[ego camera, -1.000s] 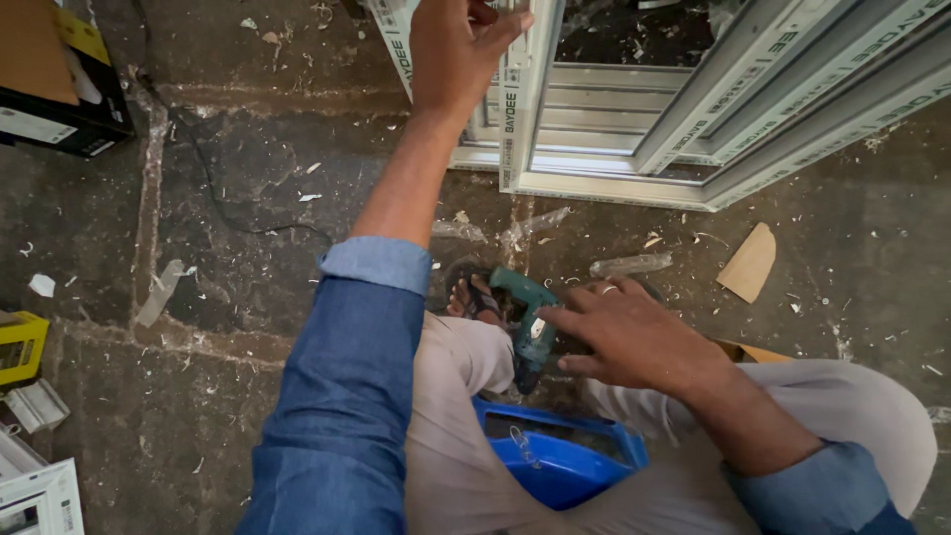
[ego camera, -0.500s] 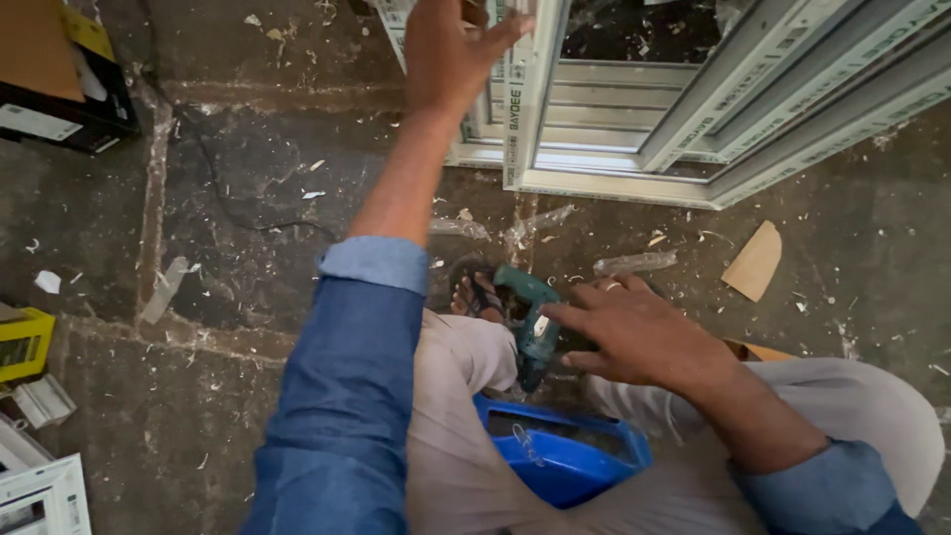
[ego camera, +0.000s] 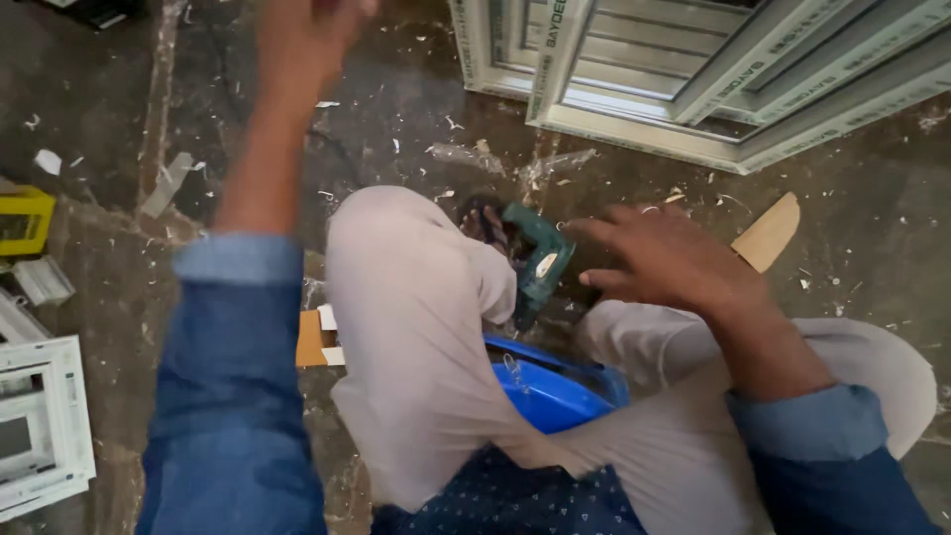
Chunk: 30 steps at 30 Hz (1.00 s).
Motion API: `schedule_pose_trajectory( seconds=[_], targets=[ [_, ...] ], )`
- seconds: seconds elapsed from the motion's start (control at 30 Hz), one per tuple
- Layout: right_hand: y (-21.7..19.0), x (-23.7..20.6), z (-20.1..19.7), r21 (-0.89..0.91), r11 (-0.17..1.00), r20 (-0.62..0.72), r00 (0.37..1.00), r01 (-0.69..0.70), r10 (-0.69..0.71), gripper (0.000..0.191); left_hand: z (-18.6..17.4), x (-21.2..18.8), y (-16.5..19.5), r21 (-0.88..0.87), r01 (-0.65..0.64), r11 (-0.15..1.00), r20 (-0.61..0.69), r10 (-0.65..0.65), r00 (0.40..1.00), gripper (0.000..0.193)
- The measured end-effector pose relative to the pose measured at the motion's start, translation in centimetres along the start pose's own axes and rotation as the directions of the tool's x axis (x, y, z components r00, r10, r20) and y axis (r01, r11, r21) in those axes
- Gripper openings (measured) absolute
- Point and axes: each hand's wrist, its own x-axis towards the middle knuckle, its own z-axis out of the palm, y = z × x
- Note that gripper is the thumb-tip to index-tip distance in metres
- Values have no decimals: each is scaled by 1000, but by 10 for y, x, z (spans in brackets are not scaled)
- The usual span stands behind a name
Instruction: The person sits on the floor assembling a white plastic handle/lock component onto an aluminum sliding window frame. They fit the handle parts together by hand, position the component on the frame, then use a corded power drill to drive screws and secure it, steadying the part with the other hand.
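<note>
2 hands busy: right hand (ego camera: 674, 263) just beside green drill (ego camera: 535, 260) between knees, fingers spread, gripping nothing; left hand (ego camera: 307, 35) raised near white frames (ego camera: 634, 109), grip blurred, cannot tell. Might knock drill over onto sandalled foot (ego camera: 485, 220).

The power tool (ego camera: 535, 263) lies on the floor (ego camera: 396, 129) between the knees, with the right hand (ego camera: 664, 263) just right of it. The stool (ego camera: 550, 391) sits nearer, under the legs. The window frames (ego camera: 693, 89) lie far right. The left hand (ego camera: 302, 40) is far left.
</note>
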Motion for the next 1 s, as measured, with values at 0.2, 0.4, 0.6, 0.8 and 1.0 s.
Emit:
schedule_pose_trajectory(
  seconds=[0.2,0.4,0.6,0.8,1.0],
  targets=[
    [8,9,16,-31,992,85,989,-119,121,67,-4,-245,-46,67,492,868,134,-496,858,28],
    [33,32,63,-93,987,101,985,-128,137,71,-13,-406,-11,321,759,566,36,-809,587,37],
    [73,54,100,32,996,108,991,-79,75,74,-19,-453,-13,440,802,403,21,-898,440,38],
    [83,56,126,-142,956,88,959,-255,269,72,-15,-472,-50,564,751,344,-193,-830,524,43],
    [92,61,141,29,980,29,980,-196,195,71,-35,-496,-89,862,391,322,119,-879,461,23]
  ],
)
